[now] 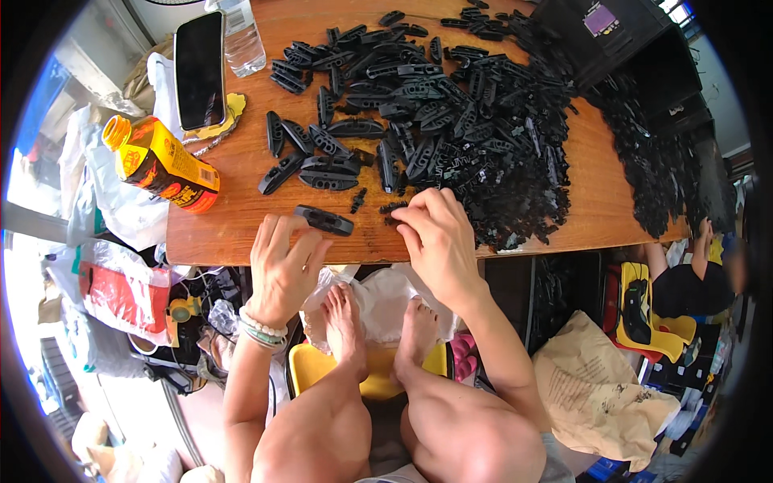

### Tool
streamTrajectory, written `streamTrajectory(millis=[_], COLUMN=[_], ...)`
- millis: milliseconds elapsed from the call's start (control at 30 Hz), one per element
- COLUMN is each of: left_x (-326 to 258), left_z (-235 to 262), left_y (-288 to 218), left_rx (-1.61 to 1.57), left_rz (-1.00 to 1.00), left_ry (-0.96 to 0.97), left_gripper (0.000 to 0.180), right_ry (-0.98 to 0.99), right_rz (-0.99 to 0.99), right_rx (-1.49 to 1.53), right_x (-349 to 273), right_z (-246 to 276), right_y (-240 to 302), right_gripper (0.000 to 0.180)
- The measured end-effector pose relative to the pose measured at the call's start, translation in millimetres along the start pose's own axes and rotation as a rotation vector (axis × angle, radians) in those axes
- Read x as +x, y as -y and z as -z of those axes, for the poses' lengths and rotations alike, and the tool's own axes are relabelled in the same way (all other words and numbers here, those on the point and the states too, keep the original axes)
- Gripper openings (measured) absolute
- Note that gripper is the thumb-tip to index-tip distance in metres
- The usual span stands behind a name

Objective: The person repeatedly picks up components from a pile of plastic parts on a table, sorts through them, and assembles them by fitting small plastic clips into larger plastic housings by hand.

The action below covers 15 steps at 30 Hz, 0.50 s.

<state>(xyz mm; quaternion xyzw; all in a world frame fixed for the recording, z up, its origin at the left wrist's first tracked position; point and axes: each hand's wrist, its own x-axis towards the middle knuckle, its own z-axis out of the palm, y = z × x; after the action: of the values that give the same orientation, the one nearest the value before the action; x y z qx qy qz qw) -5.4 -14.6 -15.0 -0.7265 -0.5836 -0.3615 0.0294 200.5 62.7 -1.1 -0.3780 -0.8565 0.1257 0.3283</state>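
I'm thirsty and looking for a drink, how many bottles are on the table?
2. An orange bottle lies on its side at the table's left edge; a clear water bottle stands at the far edge beside the phone. Others may be out of view.

Water bottle (240, 32) top cut off; right-edge black parts (660, 173) blurred.

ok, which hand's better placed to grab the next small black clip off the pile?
Right, probably. The right hand already rests at the near edge of the black parts pile, fingertips on small loose pieces. The left hand is busy on a single elongated black part, away from the pile.
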Motion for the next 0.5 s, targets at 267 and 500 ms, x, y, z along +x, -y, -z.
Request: streamTrajectory(millis=[267, 500], left_x=[18, 7], left_z=[10, 4], left_y=[11, 11], left_rx=[-0.215, -0.538], left_rz=[0.196, 0.353], left_ry=[0.081, 0.031], left_gripper=[0.036, 0.031], right_ry=[0.025, -0.295], right_rz=[-0.022, -0.154], right_rx=[-0.092, 0.381], right_x=[-1, -1], right_z=[0, -1], right_y=[-2, -9], right_gripper=[0.015, 0.011])
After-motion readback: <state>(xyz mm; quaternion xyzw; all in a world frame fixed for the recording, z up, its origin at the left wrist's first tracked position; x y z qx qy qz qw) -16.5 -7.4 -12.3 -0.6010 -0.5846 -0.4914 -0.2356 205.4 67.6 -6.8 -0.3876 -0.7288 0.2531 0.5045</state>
